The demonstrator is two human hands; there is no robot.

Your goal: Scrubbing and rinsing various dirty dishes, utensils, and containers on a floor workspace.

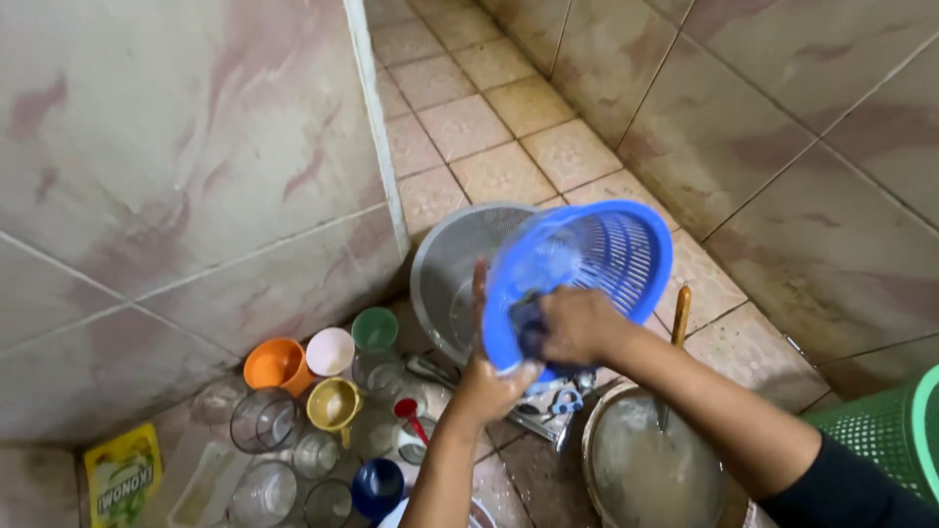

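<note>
Left hand (pixel 486 376) clamped on the lower rim of the blue colander (pixel 577 274), fingers up its edge. Right hand (pixel 577 325) closed on something dark, pressed against the colander's inside; looks like mid-scrub, rinse not done as far as I see. Colander is held tilted above the floor. Behind it: metal strainer (pixel 452 264). Left of it: cups and glasses (pixel 328 391). Below it: murky basin (pixel 646 469), cutlery, crowding any set-down spot.

one blue colander (pixel 587 264), four coloured cups (pixel 278 364)
</note>
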